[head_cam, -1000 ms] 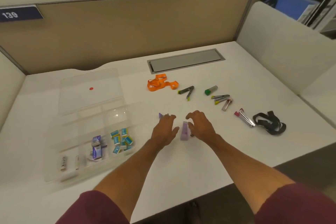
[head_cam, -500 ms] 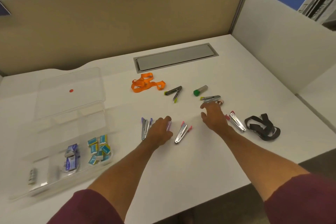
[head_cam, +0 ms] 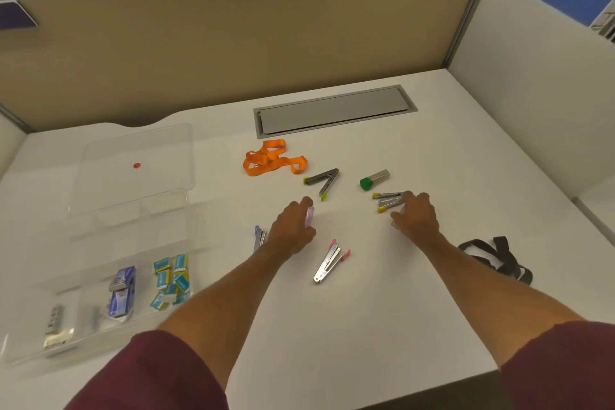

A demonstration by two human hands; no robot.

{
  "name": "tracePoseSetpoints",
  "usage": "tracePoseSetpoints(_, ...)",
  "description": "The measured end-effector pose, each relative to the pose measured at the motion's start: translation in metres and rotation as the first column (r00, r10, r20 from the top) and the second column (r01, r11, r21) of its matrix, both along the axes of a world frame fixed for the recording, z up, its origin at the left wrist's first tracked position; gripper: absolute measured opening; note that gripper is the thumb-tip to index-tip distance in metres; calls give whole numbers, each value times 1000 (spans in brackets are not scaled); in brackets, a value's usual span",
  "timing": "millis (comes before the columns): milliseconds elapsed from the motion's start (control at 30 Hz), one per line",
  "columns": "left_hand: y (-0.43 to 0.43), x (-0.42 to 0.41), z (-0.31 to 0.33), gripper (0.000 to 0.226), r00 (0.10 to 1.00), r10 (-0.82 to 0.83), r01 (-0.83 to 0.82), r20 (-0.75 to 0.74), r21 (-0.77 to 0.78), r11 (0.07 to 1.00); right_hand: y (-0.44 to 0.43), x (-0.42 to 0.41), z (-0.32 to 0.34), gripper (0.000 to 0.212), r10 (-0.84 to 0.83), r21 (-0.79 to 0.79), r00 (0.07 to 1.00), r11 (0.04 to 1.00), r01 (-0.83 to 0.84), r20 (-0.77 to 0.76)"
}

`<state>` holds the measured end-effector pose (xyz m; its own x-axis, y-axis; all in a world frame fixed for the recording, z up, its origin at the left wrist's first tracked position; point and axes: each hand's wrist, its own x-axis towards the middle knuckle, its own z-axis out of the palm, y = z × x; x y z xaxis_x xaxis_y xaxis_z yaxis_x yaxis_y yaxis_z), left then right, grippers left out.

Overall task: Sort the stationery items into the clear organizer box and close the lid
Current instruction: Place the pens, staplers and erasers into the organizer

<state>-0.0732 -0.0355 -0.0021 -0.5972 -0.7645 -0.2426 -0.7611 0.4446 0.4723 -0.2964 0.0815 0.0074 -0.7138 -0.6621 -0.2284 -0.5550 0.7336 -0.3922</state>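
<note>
the left hand (head_cam: 293, 231) curls its fingers round a small purple thing (head_cam: 309, 215), the right hand (head_cam: 417, 216) touches a yellow-tipped stapler (head_cam: 387, 200) with loose fingers, and the clear box (head_cam: 100, 243) sits open at the left of the tabletop (head_cam: 332, 326).

The white tabletop (head_cam: 366, 326) bore a clear organizer box (head_cam: 139, 236) at left. An orange lanyard (head_cam: 269, 158) lay near a grey hatch (head_cam: 332, 111), then a yellow-tipped stapler (head_cam: 322, 178), a green-capped tube (head_cam: 374, 179), a pink-tipped stapler (head_cam: 329, 265) nearer, and a black strap (head_cam: 496, 256) at right.
</note>
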Motion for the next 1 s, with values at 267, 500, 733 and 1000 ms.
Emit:
tracePoseSetpoints(267, 0, -2, 9, 26, 999, 13, -13, -51, 2, 1000, -5, 3, 7, 41, 16, -20, 1000, 1000, -16, -13)
tracePoseSetpoints(500, -14, 23, 35, 45, 985, 137, -139, -104, -9, 990, -45, 39, 32, 48, 171, -82, 984, 981, -175, -50)
tracePoseSetpoints(733, -37, 96, 61, 45, 958, 258, -268, -124, -76, 960, -110, 135, 50, 58, 417, -113, 908, 901, -418, -33)
tracePoseSetpoints(1000, -69, 187, 67, 39, 920, 383, -390, -84, -99, 915, -167, 244, 60, 54, 668, -164, 741, 726, -668, -63)
